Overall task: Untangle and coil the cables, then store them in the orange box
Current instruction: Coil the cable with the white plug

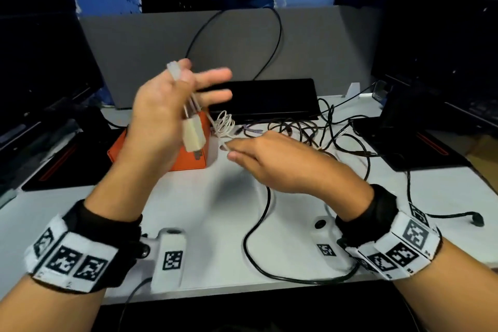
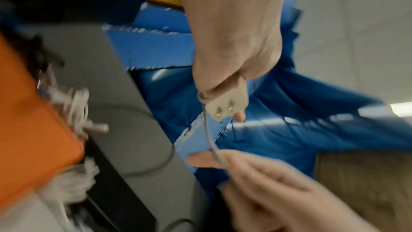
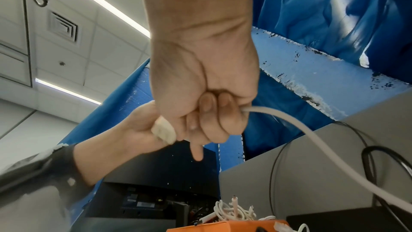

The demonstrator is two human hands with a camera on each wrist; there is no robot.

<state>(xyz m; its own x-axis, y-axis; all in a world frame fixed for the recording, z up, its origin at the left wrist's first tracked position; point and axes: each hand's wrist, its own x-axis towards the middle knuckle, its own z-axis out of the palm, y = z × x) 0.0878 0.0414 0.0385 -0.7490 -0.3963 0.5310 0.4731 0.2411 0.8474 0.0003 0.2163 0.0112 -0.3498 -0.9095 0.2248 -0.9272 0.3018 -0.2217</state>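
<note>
My left hand [image 1: 167,110] is raised above the orange box [image 1: 188,162] and holds a beige plug [image 1: 192,137]. The plug's white cable [image 1: 222,143] is looped over that hand's fingers, two of which point right. The cable runs down to my right hand [image 1: 258,159], which grips it in a fist [image 3: 207,98]; the cable [image 3: 312,140] leaves the fist to the right. In the left wrist view the plug [image 2: 225,105] sits under my thumb and the cable [image 2: 210,138] drops to the right hand's fingers [image 2: 245,167]. Several coiled white cables [image 1: 223,124] lie at the box's far corner.
A tangle of black cables [image 1: 310,132] lies right of the box, and one black cable [image 1: 258,237] loops toward the table's front edge. A black flat device [image 1: 264,97] sits behind. Dark monitors and stands flank both sides. A grey partition [image 1: 323,43] closes the back.
</note>
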